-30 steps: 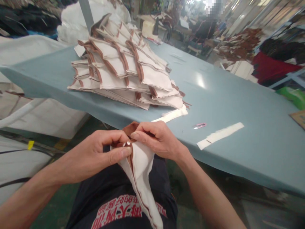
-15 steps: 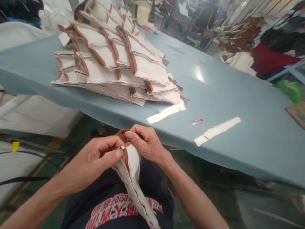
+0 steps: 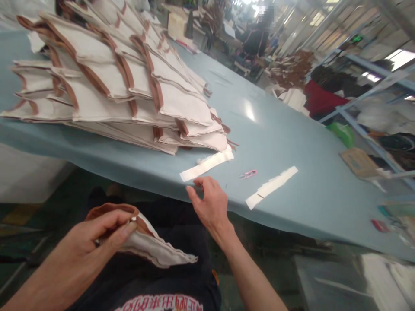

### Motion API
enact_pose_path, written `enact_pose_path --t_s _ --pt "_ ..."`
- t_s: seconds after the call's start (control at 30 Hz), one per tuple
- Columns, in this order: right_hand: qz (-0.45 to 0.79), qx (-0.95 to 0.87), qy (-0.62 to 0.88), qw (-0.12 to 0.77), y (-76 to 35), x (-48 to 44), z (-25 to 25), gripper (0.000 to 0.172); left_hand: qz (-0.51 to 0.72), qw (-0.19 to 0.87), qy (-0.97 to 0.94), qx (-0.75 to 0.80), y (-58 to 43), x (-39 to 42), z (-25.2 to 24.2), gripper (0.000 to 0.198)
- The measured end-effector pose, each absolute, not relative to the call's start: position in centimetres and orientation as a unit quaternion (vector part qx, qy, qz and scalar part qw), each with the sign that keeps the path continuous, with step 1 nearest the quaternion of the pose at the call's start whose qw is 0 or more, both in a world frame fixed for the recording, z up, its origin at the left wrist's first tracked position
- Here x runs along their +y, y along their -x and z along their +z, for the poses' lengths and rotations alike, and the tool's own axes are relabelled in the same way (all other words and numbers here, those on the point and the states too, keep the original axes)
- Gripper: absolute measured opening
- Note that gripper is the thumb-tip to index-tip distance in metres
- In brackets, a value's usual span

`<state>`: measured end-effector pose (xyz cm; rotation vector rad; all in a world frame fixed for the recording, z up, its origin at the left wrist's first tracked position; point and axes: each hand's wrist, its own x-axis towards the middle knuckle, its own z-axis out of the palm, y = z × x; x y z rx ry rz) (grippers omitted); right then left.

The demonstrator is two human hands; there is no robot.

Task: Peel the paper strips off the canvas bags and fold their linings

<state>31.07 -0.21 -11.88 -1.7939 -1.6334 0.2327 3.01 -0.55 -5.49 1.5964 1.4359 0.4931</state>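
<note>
My left hand (image 3: 97,242) is closed on a white fabric pouch with brown trim (image 3: 152,248), pinching its top edge over my lap. My right hand (image 3: 209,203) has let go and reaches to the front edge of the blue table (image 3: 292,142), fingers apart, fingertips close to a white fabric strip (image 3: 207,166). A tall pile of the same white and brown pouches (image 3: 106,86) lies on the table's left part.
Small pink thread snips (image 3: 249,174) lie on the table beside a second white strip (image 3: 271,187). A brown cardboard piece (image 3: 359,162) sits at the right edge. Fabric heaps, metal racks and a distant person fill the background.
My right hand released the pouch and moved up to the table edge near the white strip. My left hand lowered the pouch to the left, now lying flatter. The view swung right.
</note>
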Motion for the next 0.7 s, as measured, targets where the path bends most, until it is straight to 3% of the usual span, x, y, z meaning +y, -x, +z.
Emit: enact_pose_path --t_s 0.1,0.2,0.23,0.4,0.53,0.63,0.7 --pt "0.067 -0.642 0.703 0.299 -30.6 1.8 -12.0 0.022 0.209 0.483 -0.635 0.565 -3.7 0.0 -6.1 0.046" --pt "0.063 -0.654 0.700 0.279 -30.4 2.8 -12.4 0.012 0.215 0.476 -0.649 0.553 -4.4 -0.1 -7.1 0.037" --pt "0.068 -0.654 0.698 0.284 -30.5 2.9 -12.5 0.008 0.214 0.476 -0.656 0.545 -4.5 -0.2 -7.6 0.036" --pt "0.107 -0.627 0.704 0.316 -31.4 3.0 -12.8 0.022 0.193 0.465 -0.702 0.503 -4.5 0.2 -10.6 0.039" --pt "0.168 -0.591 0.712 0.341 -32.2 3.5 -12.3 0.028 0.220 0.415 -0.722 0.508 -5.5 1.7 -11.1 0.027" --pt "0.217 -0.568 0.711 0.354 -32.8 3.9 -11.8 0.032 0.219 0.379 -0.757 0.486 -7.7 3.4 -9.6 0.041" --pt "0.246 -0.556 0.706 0.362 -33.1 4.1 -11.5 0.033 0.148 0.332 -0.816 0.450 -9.7 4.7 -8.4 0.054"
